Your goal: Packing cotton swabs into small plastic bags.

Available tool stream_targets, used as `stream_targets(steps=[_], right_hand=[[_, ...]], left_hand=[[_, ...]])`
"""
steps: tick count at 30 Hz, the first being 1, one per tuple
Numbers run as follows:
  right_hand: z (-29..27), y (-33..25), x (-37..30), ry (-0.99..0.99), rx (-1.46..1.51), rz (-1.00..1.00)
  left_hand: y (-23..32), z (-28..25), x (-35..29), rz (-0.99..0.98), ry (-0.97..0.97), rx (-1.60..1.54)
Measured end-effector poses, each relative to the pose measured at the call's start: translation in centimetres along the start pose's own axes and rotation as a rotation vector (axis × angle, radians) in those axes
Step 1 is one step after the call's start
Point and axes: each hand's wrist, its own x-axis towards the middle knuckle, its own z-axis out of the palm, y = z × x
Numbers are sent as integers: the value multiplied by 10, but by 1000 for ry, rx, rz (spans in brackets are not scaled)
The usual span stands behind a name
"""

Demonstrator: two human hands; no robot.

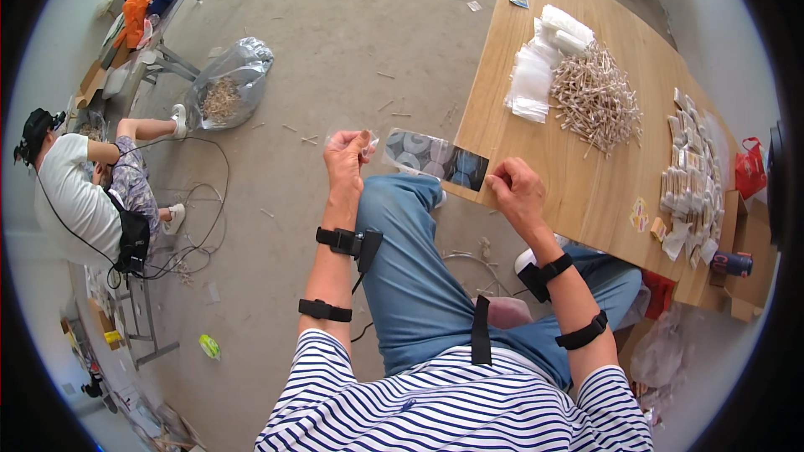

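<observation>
My left hand (345, 157) is closed in a pinch on a small clear plastic bag (373, 139), held over the floor left of the table. Its outline is hard to make out. My right hand (517, 192) is at the table's near left corner, thumb and fingers pressed together; whatever they may hold is too small to tell. Between the hands, a grey printed sheet with round shapes (416, 153) juts past the table edge, its dark end close to my right fingertips. Farther back lie a heap of cotton swabs (596, 96) and a stack of clear plastic bags (530, 84).
Packed swab bags (693, 172) line the right of the wooden table (586, 201), near a dark can (731, 264) and a cardboard box (754, 243). Leftward, a seated person (92, 192) has cables trailing on the floor near a plastic sack of swabs (226, 96).
</observation>
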Motion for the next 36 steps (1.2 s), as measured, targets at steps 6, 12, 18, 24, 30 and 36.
stream_targets(steps=[6, 12, 18, 24, 30, 36], right_hand=[[1, 0, -2, 21, -12, -14], [1, -3, -2, 21, -33, -11], [1, -4, -3, 35, -18, -27], [1, -4, -3, 34, -31, -33], [2, -5, -4, 29, -29, -23], [2, -2, -4, 44, -35, -33]], left_hand=[[3, 16, 1, 37, -54, 130], [2, 22, 3, 85, -99, 170], [1, 23, 8, 63, -114, 88], [5, 27, 9, 55, -220, 53], [13, 22, 5, 25, -246, 153], [25, 18, -8, -106, -231, 237]])
